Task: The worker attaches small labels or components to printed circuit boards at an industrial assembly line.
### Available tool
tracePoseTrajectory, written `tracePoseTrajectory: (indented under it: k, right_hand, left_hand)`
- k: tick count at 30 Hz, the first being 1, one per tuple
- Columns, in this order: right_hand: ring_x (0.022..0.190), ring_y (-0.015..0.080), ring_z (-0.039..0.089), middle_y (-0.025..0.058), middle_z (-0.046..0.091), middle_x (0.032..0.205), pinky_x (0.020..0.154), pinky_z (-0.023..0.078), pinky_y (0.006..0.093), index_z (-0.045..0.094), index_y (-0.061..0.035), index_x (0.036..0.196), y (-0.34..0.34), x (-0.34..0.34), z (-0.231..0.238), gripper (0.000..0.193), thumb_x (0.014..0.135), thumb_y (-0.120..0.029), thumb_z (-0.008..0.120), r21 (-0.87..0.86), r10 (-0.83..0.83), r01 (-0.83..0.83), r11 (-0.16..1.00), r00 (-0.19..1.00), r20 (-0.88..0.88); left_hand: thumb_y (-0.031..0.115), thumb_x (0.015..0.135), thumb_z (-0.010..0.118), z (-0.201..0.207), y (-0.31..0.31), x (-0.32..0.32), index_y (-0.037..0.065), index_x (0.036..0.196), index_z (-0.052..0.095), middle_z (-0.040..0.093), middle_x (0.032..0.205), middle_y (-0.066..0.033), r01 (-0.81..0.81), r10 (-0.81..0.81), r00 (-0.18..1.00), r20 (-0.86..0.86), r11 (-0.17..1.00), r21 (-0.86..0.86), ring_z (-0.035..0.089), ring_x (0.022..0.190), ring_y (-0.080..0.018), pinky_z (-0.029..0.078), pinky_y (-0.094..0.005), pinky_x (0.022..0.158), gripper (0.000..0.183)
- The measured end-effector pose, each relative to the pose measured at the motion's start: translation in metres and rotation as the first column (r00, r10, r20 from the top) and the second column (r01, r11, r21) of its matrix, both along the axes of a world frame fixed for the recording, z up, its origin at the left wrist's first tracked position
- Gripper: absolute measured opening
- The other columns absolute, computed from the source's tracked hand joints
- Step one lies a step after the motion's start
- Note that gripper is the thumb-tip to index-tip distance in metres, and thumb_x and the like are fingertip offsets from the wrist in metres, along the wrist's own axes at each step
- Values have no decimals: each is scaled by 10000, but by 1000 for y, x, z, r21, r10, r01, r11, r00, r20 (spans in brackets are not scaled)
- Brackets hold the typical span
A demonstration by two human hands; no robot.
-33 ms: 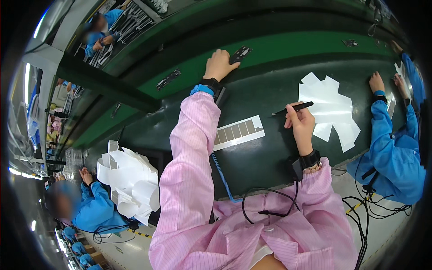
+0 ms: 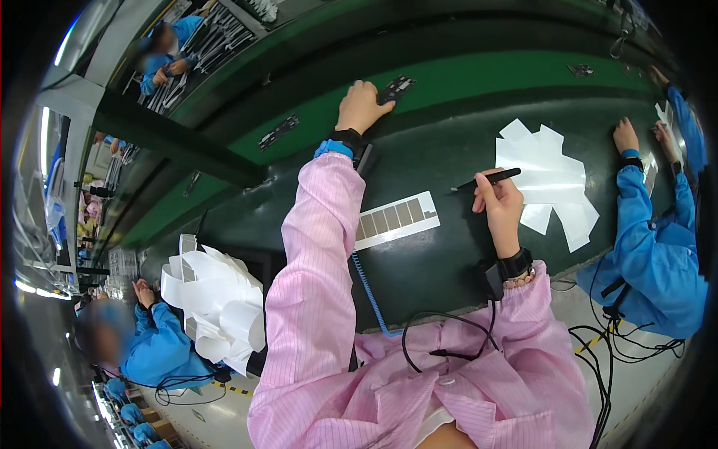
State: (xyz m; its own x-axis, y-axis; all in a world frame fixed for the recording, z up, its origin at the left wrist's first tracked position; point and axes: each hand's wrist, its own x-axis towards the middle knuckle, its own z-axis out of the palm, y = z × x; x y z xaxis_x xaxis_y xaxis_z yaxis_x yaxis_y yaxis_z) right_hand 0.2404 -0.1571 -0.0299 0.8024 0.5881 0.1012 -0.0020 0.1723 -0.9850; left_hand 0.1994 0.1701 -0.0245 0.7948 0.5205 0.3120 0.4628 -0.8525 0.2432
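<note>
My left hand (image 2: 360,108) reaches to the far green strip (image 2: 464,75). Its thumb and curled fingers close on the near-left end of a dark circuit board (image 2: 399,89); the fingertips are partly hidden. A slim black pen-shaped tool (image 2: 496,177) with a narrow pale tip is pinched in my right hand (image 2: 496,200), its tip pointing left above the dark green bench. Between my arms lies a white label sheet (image 2: 400,219) with a row of grey rectangles. Right of my right hand, white glossy sheets (image 2: 544,168) lie fanned out.
A second circuit board (image 2: 277,132) lies left along the strip, another board (image 2: 580,70) far right. Crumpled white backing paper (image 2: 217,295) is heaped at the left. A blue coiled cord (image 2: 368,288) hangs beside my left sleeve. Blue-clad co-workers (image 2: 652,247) sit on both sides.
My left hand and the circuit board at it have shifted very slightly left. My right hand and its tool stay in place.
</note>
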Motion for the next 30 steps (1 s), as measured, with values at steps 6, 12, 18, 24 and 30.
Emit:
tracePoseTrajectory:
  k: [6, 12, 18, 24, 30]
  right_hand:
    - [502, 73, 543, 18, 571, 666, 450, 367, 200, 613, 9, 911, 1, -1, 4, 116, 903, -104, 640, 0, -11, 11, 1000, 1000, -8]
    - [498, 77, 540, 23, 575, 677, 451, 378, 204, 614, 8, 916, -2, -1, 3, 117, 909, -107, 636, 16, 1, -1, 1000, 1000, -2]
    - [499, 80, 530, 28, 580, 701, 461, 380, 205, 611, 11, 939, -2, 1, -5, 129, 920, -116, 625, 41, 22, -21, 999, 999, -26]
    - [496, 80, 526, 32, 582, 702, 459, 378, 206, 608, 7, 957, 2, 0, -4, 133, 926, -122, 616, 1, 30, -30, 1000, 999, -17]
    - [495, 80, 527, 34, 589, 701, 454, 381, 203, 609, 5, 961, 23, -4, 2, 143, 929, -135, 613, -54, 108, -107, 993, 994, 11]
  left_hand:
    - [509, 761, 713, 16, 29, -24, -71, 944, 689, 686, 824, -157, -74, 108, 994, 26, 815, -574, 657, 782, -245, 504, -311, 729, 608]
    - [326, 733, 780, 39, -71, -83, -22, 941, 682, 559, 880, -117, 224, -135, 961, 239, 891, -395, 591, 777, -198, 491, -304, 699, 417]
    - [238, 741, 746, 31, -144, -106, 42, 1118, 616, 541, 1062, -72, 292, -288, 956, 55, 950, -111, 542, 958, -253, 433, -369, 822, 445]
    - [247, 757, 730, 20, -154, -118, 20, 1179, 563, 521, 1157, -95, 253, -249, 966, 76, 967, -43, 521, 1043, -270, 428, -369, 852, 507]
    - [218, 771, 709, 21, -188, -154, 8, 1181, 540, 498, 1270, -150, 251, -242, 966, 88, 962, -110, 499, 1152, -312, 414, -401, 958, 491]
